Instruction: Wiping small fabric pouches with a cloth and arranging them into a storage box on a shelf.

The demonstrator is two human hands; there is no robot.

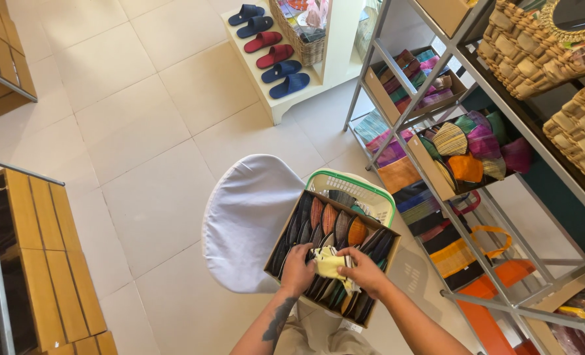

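Bright, even daylight, no hard source I can pin down. Floor tiles [141, 118] run pale, near washed out, upper left. Shadows soft: a faint one right of the box [332, 253], a darker patch under the white chair [250, 220]. My hands [335, 266] are sharp, no motion blur. Wide lens bends the shelf frame [437, 125] and the crates [49, 256] at the edges. Lower right corner is darker and slightly soft.
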